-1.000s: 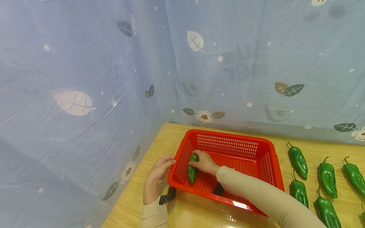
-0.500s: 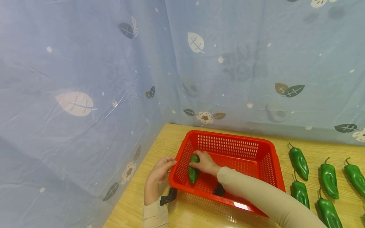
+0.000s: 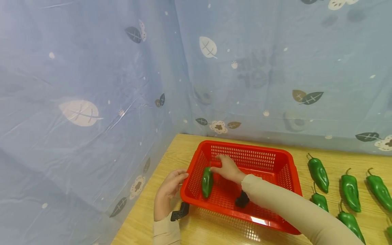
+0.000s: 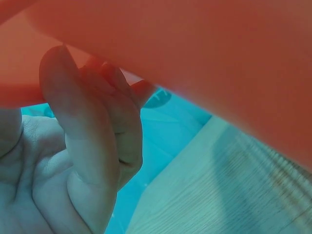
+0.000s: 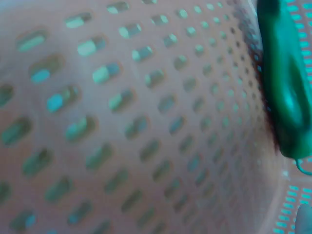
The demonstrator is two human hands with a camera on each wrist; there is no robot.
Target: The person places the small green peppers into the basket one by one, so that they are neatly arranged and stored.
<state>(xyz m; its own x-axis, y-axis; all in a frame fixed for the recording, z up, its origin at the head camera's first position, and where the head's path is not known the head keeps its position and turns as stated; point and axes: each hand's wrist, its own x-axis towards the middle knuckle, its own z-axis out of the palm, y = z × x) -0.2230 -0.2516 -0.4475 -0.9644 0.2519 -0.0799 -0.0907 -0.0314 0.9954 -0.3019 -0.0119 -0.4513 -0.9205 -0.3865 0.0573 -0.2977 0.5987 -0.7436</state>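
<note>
My sleeves: beige; left sleeve (image 3: 166,231) at bottom edge, right sleeve (image 3: 288,207) reaching in over the basket's near side.
My left hand (image 3: 169,183): at the basket's left end, holding the rim; fingertips under the lip in the left wrist view, looks like steadying it.
Wrist gear: black piece (image 3: 180,211) below my left hand, another black piece (image 3: 242,199) at my right wrist.
Red basket (image 3: 245,147): upright, slotted walls.
My right hand (image 3: 228,168): inside basket, thumb and fingers apart, gripping nothing; thumb right by the pepper's far end, can't tell if touching.
Pepper in basket (image 3: 207,183): green, lying on the floor beside the left end wall, lengthwise along it; only one I see inside.
Loose peppers: right of basket, green, several, e.g. (image 3: 318,174), stems mostly pointing away; some cut off by the frame.
Worktop (image 3: 171,149): light wood, under everything.
Backdrop (image 3: 254,85): blue sheet, leaf and flower prints.
Loading step: setting down this pepper, I'd judge; placement looks done, the rest not yet.
Next reach: probably calls for lifting my right hand clear of the rim without nudging this pepper, then going right for a loose one.
</note>
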